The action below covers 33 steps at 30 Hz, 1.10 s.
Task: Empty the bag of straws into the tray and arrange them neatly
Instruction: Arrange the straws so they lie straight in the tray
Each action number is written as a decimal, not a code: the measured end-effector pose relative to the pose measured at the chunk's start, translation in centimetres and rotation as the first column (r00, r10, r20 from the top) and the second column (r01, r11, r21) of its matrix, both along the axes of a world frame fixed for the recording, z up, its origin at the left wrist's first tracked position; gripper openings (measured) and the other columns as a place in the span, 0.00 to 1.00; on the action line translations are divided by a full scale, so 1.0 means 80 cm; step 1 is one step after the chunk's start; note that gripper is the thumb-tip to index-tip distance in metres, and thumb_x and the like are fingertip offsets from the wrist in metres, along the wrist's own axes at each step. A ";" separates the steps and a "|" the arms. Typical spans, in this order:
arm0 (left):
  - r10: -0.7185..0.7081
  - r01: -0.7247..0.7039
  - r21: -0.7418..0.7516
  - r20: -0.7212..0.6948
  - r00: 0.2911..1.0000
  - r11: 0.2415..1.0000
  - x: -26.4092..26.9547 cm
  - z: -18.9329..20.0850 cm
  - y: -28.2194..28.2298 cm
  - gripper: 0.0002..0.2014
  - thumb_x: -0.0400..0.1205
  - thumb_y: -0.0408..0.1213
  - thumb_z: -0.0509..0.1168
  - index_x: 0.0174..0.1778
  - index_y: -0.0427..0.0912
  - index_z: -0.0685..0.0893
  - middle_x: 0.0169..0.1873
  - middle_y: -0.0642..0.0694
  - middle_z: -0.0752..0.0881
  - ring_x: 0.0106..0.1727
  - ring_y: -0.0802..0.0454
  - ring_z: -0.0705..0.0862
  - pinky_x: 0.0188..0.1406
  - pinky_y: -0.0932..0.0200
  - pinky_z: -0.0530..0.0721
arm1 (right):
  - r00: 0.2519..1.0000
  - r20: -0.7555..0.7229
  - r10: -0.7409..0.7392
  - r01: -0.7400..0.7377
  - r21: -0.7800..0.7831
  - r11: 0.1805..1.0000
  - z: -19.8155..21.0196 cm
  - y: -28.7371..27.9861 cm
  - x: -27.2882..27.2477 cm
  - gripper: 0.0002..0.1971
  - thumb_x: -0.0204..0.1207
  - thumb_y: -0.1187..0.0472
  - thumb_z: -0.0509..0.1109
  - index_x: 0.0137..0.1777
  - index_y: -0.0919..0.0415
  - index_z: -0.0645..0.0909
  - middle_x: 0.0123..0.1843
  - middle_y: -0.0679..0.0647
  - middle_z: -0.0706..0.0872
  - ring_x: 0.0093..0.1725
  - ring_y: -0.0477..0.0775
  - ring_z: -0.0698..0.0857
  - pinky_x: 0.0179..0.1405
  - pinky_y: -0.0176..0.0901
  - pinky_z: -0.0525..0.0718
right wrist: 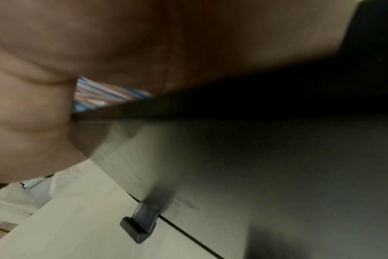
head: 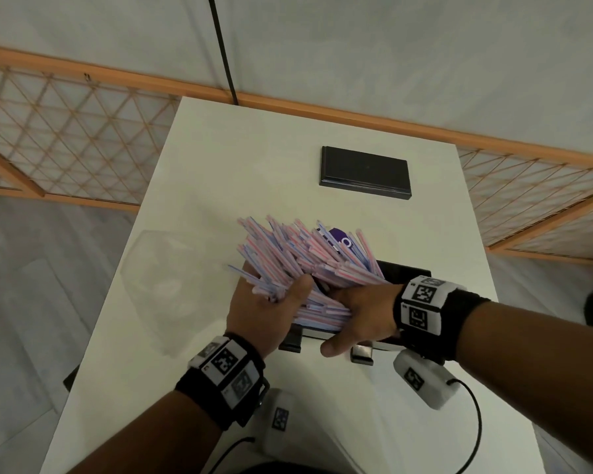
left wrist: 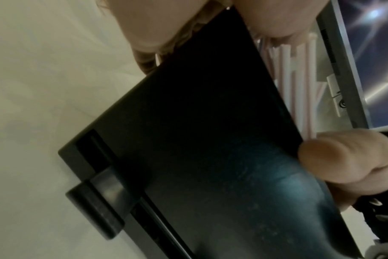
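Note:
A thick bundle of pink and blue striped straws (head: pixel 298 261) fans out up and to the left above the black tray (head: pixel 406 270). My left hand (head: pixel 271 311) grips the bundle from the left, thumb curled over it. From the right, my right hand (head: pixel 358 311) wraps the straws' near ends, and its thumb lies along the tray's front wall. A purple label card (head: pixel 339 238) sticks out among the straws. In the left wrist view the tray's dark wall (left wrist: pixel 210 136) fills the frame with straws (left wrist: pixel 299 84) behind it. The right wrist view shows straws (right wrist: pixel 97 95) under my palm.
An empty clear plastic bag (head: pixel 172 285) lies on the white table (head: pixel 240 159) left of the tray. A black lid (head: pixel 365 172) sits at the far side. Two latches (head: pixel 362 355) stick out from the tray's front. A wooden lattice screen (head: pixel 65 131) stands behind the table.

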State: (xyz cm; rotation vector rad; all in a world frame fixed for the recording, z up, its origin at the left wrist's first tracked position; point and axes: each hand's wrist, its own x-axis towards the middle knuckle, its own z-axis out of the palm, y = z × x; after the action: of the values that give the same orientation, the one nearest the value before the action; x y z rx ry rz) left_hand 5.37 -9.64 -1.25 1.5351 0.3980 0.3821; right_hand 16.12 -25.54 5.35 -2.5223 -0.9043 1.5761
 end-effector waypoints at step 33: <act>0.024 -0.025 -0.053 -0.019 1.000 0.998 0.001 0.026 -0.020 0.13 0.76 0.40 0.79 0.56 0.51 0.91 0.52 0.58 0.94 0.58 0.59 0.91 0.61 0.56 0.89 | 0.918 0.373 -0.139 0.026 0.292 0.956 0.011 -0.039 -0.059 0.16 0.68 0.37 0.69 0.43 0.50 0.77 0.37 0.44 0.81 0.38 0.52 0.80 0.40 0.43 0.78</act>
State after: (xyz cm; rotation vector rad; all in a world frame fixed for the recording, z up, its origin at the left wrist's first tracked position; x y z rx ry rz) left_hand 5.46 -11.27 0.82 1.4837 0.4391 0.3737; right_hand 11.42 -28.69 6.24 -2.6584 -0.9565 0.8541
